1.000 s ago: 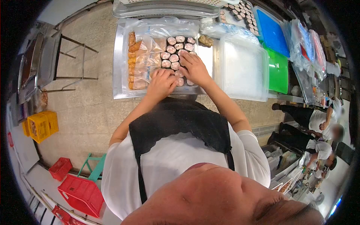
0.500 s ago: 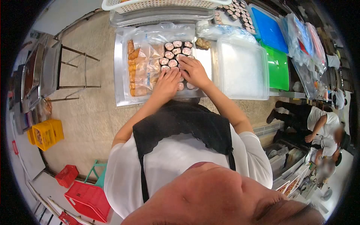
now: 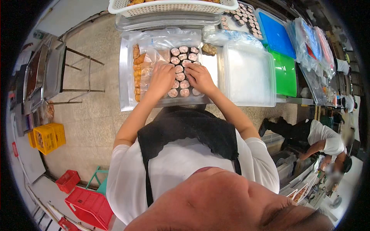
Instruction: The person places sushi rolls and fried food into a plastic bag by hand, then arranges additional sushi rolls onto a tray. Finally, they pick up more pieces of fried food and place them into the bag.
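Several seaweed-wrapped rolls with pink-white filling (image 3: 184, 92) lie in rows on clear plastic in a shallow metal tray (image 3: 125, 92). To their left, golden-brown fried pieces (image 3: 137, 73) sit partly under a clear plastic bag (image 3: 148, 57). My left hand (image 3: 163, 80) is at the bag's edge beside the rolls, its fingers curled together and seemingly pinching the plastic. Over the right-hand rolls rests my right hand (image 3: 200, 79), fingers bent and thumb apart, fingertips touching rolls. Its palm hides some of them.
A white basket (image 3: 173, 9) of fried food stands behind the tray. On the right are a translucent lidded container (image 3: 249, 75), a green board (image 3: 284, 71) and a blue board (image 3: 275, 32). Another tray of rolls (image 3: 244, 17) lies beyond. A co-worker (image 3: 323, 136) bends at the far right.
My left hand has moved left off the rolls to the plastic's edge, uncovering several rolls. My right hand has shifted slightly down. The co-worker has bent further forward.
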A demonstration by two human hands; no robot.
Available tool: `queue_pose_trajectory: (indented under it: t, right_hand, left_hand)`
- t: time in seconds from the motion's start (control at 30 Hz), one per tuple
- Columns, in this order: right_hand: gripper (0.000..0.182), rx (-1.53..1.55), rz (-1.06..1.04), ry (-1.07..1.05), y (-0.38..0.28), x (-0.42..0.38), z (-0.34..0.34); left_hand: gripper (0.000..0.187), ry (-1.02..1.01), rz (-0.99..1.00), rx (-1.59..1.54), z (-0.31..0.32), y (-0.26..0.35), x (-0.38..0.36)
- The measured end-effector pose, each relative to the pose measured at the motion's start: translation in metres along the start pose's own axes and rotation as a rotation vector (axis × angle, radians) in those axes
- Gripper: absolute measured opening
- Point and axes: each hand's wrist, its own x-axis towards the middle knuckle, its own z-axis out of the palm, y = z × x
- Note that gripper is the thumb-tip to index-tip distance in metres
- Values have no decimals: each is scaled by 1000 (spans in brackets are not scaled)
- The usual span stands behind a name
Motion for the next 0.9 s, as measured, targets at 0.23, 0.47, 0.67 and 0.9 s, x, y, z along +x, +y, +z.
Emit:
queue_pose_trajectory:
  t: [0.23,0.47,0.67,0.9]
  right_hand:
    - [17,3,-25,39,1,1,2]
    - [40,-86,47,40,11,18,-10]
    - [49,-232,110,-187,31,17,-16]
    - [37,-401,337,274,128,-15,-142]
  left_hand:
    - [44,207,94,3,32,-2,34]
    - [44,144,72,80,34,2,30]
    - [50,136,55,-7,34,-21,16]
    - [61,258,-246,103,9,-63,-34]
